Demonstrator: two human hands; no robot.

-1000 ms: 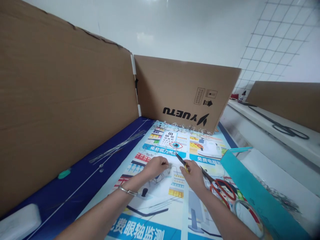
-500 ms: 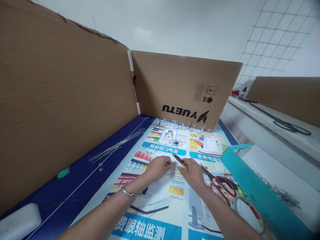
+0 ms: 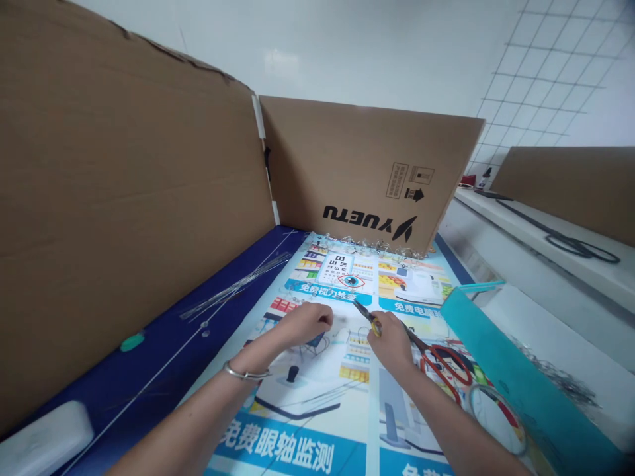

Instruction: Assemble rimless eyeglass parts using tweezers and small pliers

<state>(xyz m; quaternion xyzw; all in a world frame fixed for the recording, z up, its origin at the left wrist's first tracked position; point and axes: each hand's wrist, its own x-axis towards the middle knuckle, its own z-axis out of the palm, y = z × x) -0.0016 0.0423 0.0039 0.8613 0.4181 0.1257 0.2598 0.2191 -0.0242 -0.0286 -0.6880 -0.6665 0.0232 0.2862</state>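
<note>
My left hand [image 3: 308, 322], with a silver bangle [image 3: 247, 375] on its wrist, is closed above the printed mat; what its fingers pinch, if anything, is too small to tell. Pliers with a yellow-edged handle [image 3: 376, 325] are held in my right hand [image 3: 389, 340], dark tips pointing up and left. Thin bent wire [image 3: 317, 345] shows just below my left hand. Beside my right wrist lie red-handled scissors [image 3: 449, 370], their blades partly hidden by the hand.
Cardboard panels [image 3: 357, 172] stand at the back and left, with small wire pieces [image 3: 367, 246] along the back. Thin wires [image 3: 238, 285] lie left. A teal box [image 3: 526, 370], a tape roll [image 3: 497, 418] and a white case [image 3: 47, 437] are nearer.
My hands have moved apart, my left hand to the left and my right hand slightly right with the pliers. The view has shifted slightly.
</note>
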